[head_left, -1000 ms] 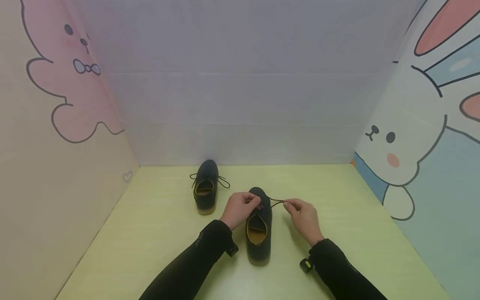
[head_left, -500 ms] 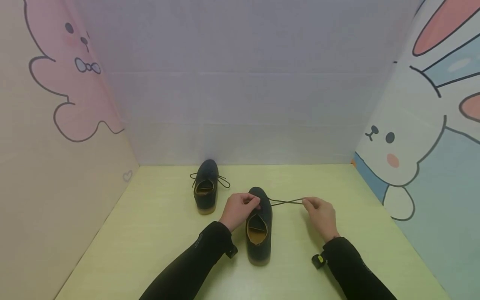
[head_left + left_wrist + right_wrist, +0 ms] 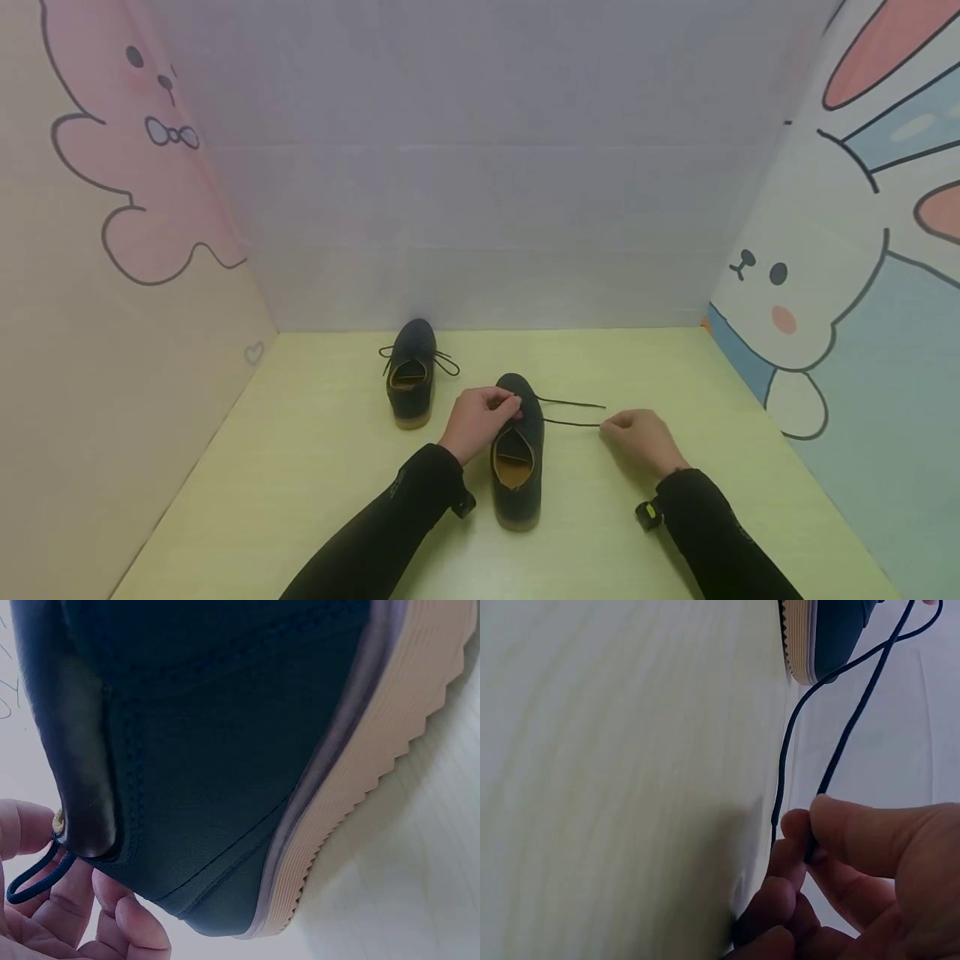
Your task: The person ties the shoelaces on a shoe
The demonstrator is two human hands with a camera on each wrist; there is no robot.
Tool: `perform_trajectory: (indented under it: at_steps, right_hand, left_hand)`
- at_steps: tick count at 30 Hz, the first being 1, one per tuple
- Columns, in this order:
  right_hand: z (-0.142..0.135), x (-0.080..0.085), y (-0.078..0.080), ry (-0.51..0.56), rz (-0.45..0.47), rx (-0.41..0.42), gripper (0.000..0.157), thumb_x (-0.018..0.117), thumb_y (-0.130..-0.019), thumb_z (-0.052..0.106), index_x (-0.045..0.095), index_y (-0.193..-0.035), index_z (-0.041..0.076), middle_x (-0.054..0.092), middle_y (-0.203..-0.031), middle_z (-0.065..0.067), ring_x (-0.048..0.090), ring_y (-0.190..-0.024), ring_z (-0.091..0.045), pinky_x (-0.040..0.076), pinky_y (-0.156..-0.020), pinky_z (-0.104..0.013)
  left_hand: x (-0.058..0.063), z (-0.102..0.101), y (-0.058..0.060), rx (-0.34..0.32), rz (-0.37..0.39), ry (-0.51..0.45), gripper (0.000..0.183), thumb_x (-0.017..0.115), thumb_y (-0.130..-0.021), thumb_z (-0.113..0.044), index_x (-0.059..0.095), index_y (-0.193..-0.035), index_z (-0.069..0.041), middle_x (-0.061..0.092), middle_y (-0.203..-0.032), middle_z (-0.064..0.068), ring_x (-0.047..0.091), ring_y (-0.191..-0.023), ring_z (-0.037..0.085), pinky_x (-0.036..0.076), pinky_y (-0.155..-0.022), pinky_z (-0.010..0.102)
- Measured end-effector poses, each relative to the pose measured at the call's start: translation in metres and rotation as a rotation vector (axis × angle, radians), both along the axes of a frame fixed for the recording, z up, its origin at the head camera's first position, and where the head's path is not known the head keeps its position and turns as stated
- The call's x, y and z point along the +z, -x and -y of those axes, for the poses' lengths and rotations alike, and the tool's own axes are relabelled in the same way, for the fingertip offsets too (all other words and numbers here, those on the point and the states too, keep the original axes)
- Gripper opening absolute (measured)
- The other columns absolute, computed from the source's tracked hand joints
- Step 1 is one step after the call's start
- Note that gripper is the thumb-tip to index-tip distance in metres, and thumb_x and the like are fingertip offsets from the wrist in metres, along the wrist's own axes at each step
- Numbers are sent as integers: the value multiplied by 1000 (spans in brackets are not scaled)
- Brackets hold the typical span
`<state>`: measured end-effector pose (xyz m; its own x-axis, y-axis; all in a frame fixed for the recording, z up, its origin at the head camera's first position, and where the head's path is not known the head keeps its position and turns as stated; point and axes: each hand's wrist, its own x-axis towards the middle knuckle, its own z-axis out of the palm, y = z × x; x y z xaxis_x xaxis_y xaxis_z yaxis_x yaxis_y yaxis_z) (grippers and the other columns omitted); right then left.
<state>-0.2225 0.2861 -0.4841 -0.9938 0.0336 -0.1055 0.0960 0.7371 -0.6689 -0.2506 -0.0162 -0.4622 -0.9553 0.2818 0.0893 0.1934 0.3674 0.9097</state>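
A dark navy lace-up shoe point(image 3: 517, 498) stands on the table, toe pointing away from me. My left hand point(image 3: 478, 421) is over its lacing from the left side. In the left wrist view, thumb and fingers pinch at the lace, and a small loop of shoelace point(image 3: 34, 889) shows between them. Right of the shoe, my right hand point(image 3: 642, 439) pinches the end of one lace strand point(image 3: 570, 424) between thumb and forefinger, drawn out nearly straight. The second lace strand point(image 3: 573, 404) stretches out loose beside it; in the right wrist view it hangs past the fingers point(image 3: 780, 896).
Farther back to the left is the matching shoe point(image 3: 412, 406), its lace point(image 3: 448, 365) tied with loops at both sides. Pale yellow tabletop point(image 3: 322, 433) surrounds both shoes. Behind lies a plain wall point(image 3: 480, 208), with cartoon-printed walls point(image 3: 795, 333) at either side.
My right hand has moved right, then slightly toward me. Both strands ran crossed to its fingers; now they lie apart, one let go and one held. The left hand stays in place.
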Motion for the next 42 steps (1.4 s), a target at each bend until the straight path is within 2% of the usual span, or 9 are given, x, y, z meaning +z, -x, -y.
perform_trajectory:
  at_steps: [4,10,17,20,23,28,31,37,42]
  right_hand:
    - [2,-1,1,-71,-14,42,30,66,-104,25,80,-115,1,77,-124,-21,67,-125,-45,50,-105,-61]
    - [4,-4,2,-102,-31,50,29,67,-104,26,81,-112,2,78,-122,-20,68,-122,-46,51,-104,-61]
    - [20,9,-3,-110,-73,92,31,67,-105,28,81,-114,3,79,-119,-18,71,-116,-41,55,-100,-57]
    - [34,12,-2,-57,-76,129,29,67,-106,28,80,-115,4,80,-114,-14,73,-100,-30,57,-88,-48]
    - [50,10,-1,51,-50,177,29,65,-107,27,79,-116,4,79,-103,-9,67,-86,-20,54,-76,-37]
    - [77,7,-5,236,5,204,33,63,-108,21,71,-129,-3,78,-93,-10,70,-83,-18,54,-70,-31]
    - [86,5,-6,255,0,175,32,63,-108,19,71,-127,-5,79,-91,-11,71,-79,-19,53,-67,-31]
    - [87,5,-5,217,-15,120,29,63,-108,22,79,-96,0,73,-77,-7,58,-67,-16,44,-61,-31]
    - [87,0,-4,239,-6,89,30,65,-107,23,80,-93,2,73,-77,-4,58,-68,-15,45,-61,-30]
  left_hand:
    - [0,-1,1,-5,-6,6,28,68,-105,-34,81,-110,-9,83,-93,-1,76,-100,14,58,-89,35]
    - [-1,-2,2,-11,-4,1,31,68,-105,-34,80,-111,-7,83,-94,2,76,-99,15,58,-88,34]
    - [0,-2,2,-9,19,-2,29,69,-105,-34,80,-110,-8,82,-95,2,75,-98,14,57,-85,32]
    - [1,-2,2,-8,29,-2,29,68,-105,-35,80,-110,-8,82,-96,2,75,-99,15,58,-86,33]
    - [1,-3,3,-5,37,-2,29,68,-105,-36,80,-110,-9,82,-96,2,75,-100,15,58,-88,34]
    - [0,-4,4,-1,44,-4,29,68,-105,-37,80,-110,-11,82,-96,2,74,-102,16,59,-90,37]
    - [0,-4,2,3,52,-13,29,68,-105,-37,80,-111,-11,82,-98,3,74,-103,16,59,-92,38]
    - [3,-5,-1,16,95,-69,31,69,-105,-36,79,-117,-9,81,-114,6,72,-112,21,56,-102,44]
    - [3,-3,-1,-6,178,-161,33,69,-105,-32,76,-123,-6,75,-130,10,67,-126,25,52,-110,46]
